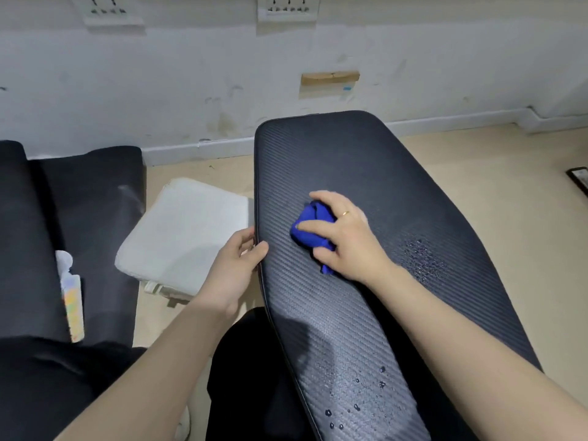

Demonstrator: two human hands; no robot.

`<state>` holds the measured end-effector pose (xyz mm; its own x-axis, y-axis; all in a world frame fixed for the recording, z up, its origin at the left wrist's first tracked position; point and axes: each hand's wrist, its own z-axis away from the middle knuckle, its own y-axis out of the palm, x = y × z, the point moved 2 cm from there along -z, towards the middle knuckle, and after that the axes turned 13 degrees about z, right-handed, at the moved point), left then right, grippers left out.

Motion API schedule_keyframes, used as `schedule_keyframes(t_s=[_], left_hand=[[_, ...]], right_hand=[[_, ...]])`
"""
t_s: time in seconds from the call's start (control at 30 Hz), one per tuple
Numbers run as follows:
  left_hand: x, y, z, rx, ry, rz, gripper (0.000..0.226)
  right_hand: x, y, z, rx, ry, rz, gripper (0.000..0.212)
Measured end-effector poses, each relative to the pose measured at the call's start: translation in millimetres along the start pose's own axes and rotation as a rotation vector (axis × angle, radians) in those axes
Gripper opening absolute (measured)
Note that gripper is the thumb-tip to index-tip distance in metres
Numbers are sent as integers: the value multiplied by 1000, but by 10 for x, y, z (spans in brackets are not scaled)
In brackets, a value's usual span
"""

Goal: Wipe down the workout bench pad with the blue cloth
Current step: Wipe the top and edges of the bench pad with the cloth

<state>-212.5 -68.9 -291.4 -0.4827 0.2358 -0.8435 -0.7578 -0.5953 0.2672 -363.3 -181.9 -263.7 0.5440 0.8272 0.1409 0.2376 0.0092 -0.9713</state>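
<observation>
On the middle of the bench pad (366, 173), your right hand (346, 240) presses a bunched blue cloth (313, 232) against the dark ribbed surface, fingers curled over the top of it and thumb tucked at its near side; a gold ring (345, 213) shows on one finger. Your left hand (237, 261) grips the pad's left edge, thumb lying on top and fingers wrapped under the rim. Water droplets (420, 257) bead on the pad just right of your right wrist, and more droplets sit on the near end of the pad, between your forearms. Left of the pad, on the floor, lies a folded white towel (187, 230). Further left is a black padded seat (79, 202) with a spray bottle (71, 291) lying along it, its white nozzle pointing away from you. At the far side runs a scuffed white wall (159, 84), with two socket plates near the top and a strip of brown tape (329, 78) above the pad's far end
</observation>
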Motion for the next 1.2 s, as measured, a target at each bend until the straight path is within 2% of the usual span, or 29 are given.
schedule_keyframes(t_s=[0.07,0.13,0.23,0.33,0.4,0.43,0.5,0.57,0.63,0.73,0.8,0.9,0.97,1.07,1.1,1.13,1.2], left_hand=[[-9,0,15,10,-41,42,31],[-21,-16,1,5,-91,103,33],[-66,-37,-2,-7,-144,140,35],[-106,-27,-1,-17,-165,123,36],[-137,-11,-16,-41,-160,98,33],[-150,-1,-27,-44,-162,86,33],[-163,11,-30,-37,-178,70,34],[-145,15,-23,-21,-153,48,35],[-123,4,-18,-13,-99,19,32],[-120,-49,-42,13,-77,50,30],[-113,-84,-52,38,-66,44,37],[-80,-112,-29,86,-68,21,46],[-76,-124,-7,131,-75,23,47],[-151,-133,-12,173,-31,-101,49],[-181,-124,-14,217,2,-140,52],[-215,-96,7,279,23,-180,59],[-237,-38,45,367,45,-333,87]], right_hand=[[17,31,-138,-36,218,34,34],[205,45,-202,-49,272,105,31],[535,1,-44,-46,90,125,29],[702,-44,212,77,-134,91,37],[603,-49,169,116,-174,123,37],[524,-46,85,99,-117,143,35],[388,-27,-116,22,124,146,32],[404,24,-241,16,361,166,30],[586,60,-222,20,435,211,29],[938,3,80,-5,310,244,31],[1081,-59,366,57,167,238,36],[921,-147,575,111,104,240,40],[695,-163,598,69,320,253,38],[555,-164,580,18,870,275,36],[625,-147,571,24,931,306,37],[741,-132,573,47,914,339,38],[1009,-94,601,64,756,362,43]])
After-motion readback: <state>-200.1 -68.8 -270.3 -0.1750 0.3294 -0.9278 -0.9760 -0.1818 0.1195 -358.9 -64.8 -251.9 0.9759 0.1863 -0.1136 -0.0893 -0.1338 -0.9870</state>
